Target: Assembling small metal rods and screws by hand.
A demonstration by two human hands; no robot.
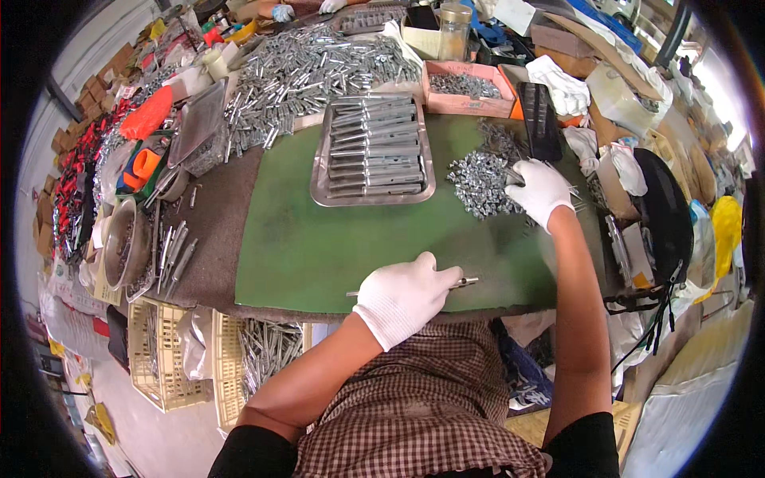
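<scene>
My left hand, in a white glove, is closed around a thin metal rod near the front of a green mat. The rod's ends stick out on both sides of the fist; its middle is hidden. My right hand, gloved too, reaches to the right edge of a pile of small silvery metal parts. Its fingertips are bent together at the pile, and whatever they pinch is too small to tell. Beyond the left hand, a steel tray bears several metal tubes laid crosswise in a stack.
A large heap of metal pieces spreads across the back. Behind the small parts stand a pink box and a black tray. At left are a metal bowl and loose tubes. Yellow crates stand below the bench edge.
</scene>
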